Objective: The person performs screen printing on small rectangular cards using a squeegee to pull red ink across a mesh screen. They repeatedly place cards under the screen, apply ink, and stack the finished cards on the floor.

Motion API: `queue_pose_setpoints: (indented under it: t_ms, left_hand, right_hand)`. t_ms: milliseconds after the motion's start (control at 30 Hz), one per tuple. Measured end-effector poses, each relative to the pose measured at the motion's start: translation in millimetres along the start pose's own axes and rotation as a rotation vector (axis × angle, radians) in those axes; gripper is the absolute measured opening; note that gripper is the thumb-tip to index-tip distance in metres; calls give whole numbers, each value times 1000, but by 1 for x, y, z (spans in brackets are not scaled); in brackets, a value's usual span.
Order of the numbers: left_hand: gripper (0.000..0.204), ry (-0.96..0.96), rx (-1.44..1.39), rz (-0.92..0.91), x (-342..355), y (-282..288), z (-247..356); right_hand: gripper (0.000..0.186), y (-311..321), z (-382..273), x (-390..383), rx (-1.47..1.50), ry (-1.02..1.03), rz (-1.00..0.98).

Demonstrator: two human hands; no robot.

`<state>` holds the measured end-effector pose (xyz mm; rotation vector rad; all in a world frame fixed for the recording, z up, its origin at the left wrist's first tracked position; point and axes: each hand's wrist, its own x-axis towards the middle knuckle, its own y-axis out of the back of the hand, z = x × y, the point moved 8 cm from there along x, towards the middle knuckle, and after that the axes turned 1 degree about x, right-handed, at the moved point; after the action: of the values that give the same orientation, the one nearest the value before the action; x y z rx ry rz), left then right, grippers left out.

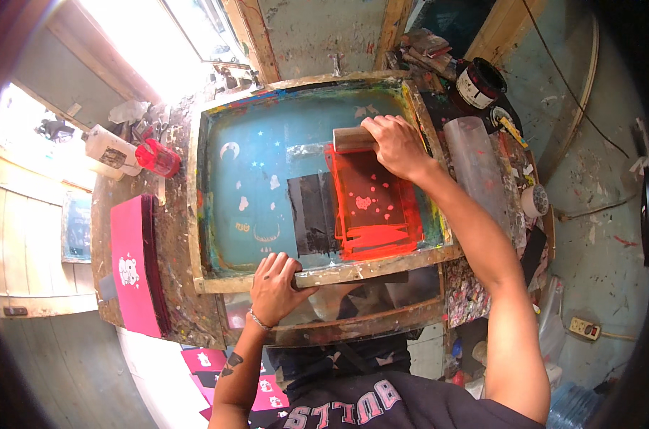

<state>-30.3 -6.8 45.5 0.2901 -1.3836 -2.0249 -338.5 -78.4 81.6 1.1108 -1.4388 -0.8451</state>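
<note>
A screen printing frame point(367, 270) with blue mesh and small stencil shapes lies on the worktable. My right hand point(396, 148) is closed on a wooden-handled squeegee point(349, 139) at the top of a patch of red ink point(371, 229), right of a dark taped rectangle point(306, 214) on the mesh. My left hand point(273, 284) has its fingers wrapped over the front edge of the frame, left of centre.
At left are pink printed sheets point(131, 264), bottles point(110, 154) and a red cup point(158, 159). At right are a black tub point(480, 84), a clear cylinder point(467, 154) and a small container point(534, 201). More printed cards point(203, 361) lie low at left.
</note>
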Motion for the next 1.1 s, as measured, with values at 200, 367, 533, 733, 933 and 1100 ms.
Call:
queue_pose_setpoints:
  t_ms: [200,367,533,733,933,1100]
  left_hand:
    - [52,-2,-22,-3,-3,-2,-2]
    - [52,-7,-25,16,-1,-3,-1]
    - [50,15,-16,18,-8,-5,-3]
    - [50,-7,-13,48,-5,-3,-2]
    - [51,-25,15,83,-6,-3,-2]
    - [50,-26,-11,99,-5,-1,-2]
  right_hand:
    - [33,16,-5,-8,233,-22,-201]
    - [29,4,6,5,45,9,31]
    - [36,9,-29,-45,81,33,-61]
    - [35,32,-75,-122,133,15,-112]
    - [34,59,-67,-99,408,-113,-205]
    - [35,36,-82,-128,223,-30,-200]
